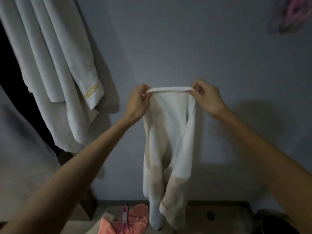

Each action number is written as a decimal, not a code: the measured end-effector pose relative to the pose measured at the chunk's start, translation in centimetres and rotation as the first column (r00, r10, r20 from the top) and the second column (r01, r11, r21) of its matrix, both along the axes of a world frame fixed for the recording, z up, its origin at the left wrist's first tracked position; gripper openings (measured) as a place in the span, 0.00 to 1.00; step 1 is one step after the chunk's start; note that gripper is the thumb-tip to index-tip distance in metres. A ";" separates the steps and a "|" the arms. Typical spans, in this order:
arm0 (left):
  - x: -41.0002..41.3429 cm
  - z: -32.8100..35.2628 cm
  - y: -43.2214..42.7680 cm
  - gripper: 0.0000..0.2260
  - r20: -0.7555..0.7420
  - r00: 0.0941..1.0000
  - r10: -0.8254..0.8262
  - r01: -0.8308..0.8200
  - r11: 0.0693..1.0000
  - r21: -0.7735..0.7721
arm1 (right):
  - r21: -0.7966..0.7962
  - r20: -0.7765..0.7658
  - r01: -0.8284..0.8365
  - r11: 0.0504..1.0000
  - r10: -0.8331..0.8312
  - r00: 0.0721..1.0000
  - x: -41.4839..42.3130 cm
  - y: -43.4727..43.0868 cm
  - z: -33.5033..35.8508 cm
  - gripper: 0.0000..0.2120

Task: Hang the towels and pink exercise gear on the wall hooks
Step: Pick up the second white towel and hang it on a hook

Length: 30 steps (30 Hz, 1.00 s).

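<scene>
A small white towel (168, 141) hangs in front of the grey wall, stretched by its top edge between my hands. My left hand (137, 102) pinches the towel's left corner and my right hand (206, 97) pinches its right corner. A large grey-white towel (50, 65) with "HOTEL" stitched in yellow hangs at the upper left. Pink exercise gear (125, 218), a pink band and flat pink pieces, lies on the floor below. Something pink (293, 12) hangs blurred on the wall at the top right. No hook is visible.
The grey wall (168, 39) fills the view. A dark opening (10, 81) lies behind the big towel at left, with a dark wooden post (87, 205) below it. A small dark object (210, 216) and a dark round thing (276, 225) sit on the floor at right.
</scene>
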<state>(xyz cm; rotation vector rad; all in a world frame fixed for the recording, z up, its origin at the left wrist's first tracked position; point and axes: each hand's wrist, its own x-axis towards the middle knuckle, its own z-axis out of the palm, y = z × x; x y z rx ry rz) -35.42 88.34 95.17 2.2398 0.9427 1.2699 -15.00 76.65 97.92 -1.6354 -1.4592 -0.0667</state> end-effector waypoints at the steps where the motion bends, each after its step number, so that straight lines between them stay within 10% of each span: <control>1: 0.1 0.8 0.0 0.07 -0.017 1.000 -0.008 0.009 0.997 0.076 | -0.061 0.112 -0.006 0.998 0.013 0.994 0.6 -0.5 -0.1 0.06; 4: 0.5 3.2 -1.0 0.07 -0.026 0.998 -0.052 0.057 0.962 0.268 | -0.124 0.142 -0.020 0.992 0.037 0.989 1.3 -1.2 0.0 0.04; 8: 0.2 6.2 -1.9 0.09 -0.059 0.997 -0.051 0.066 0.956 0.287 | -0.002 -0.402 -0.178 0.984 0.162 0.901 0.4 -1.0 1.4 0.09; 11: -1.6 7.5 -1.7 0.11 -0.297 0.954 0.032 0.106 0.893 0.438 | 0.058 -0.503 -0.098 0.994 0.113 0.857 0.3 -0.5 2.5 0.09; 25: -7.8 2.2 0.9 0.09 -0.388 0.881 0.271 -0.117 0.919 0.377 | 0.268 -0.300 -0.100 0.958 0.182 0.936 -5.2 0.4 4.3 0.04; 30: -8.7 1.3 1.2 0.07 -0.050 0.995 0.084 -0.079 0.992 0.093 | 0.273 -0.192 -0.021 0.962 0.075 0.979 -4.8 -0.2 3.9 0.03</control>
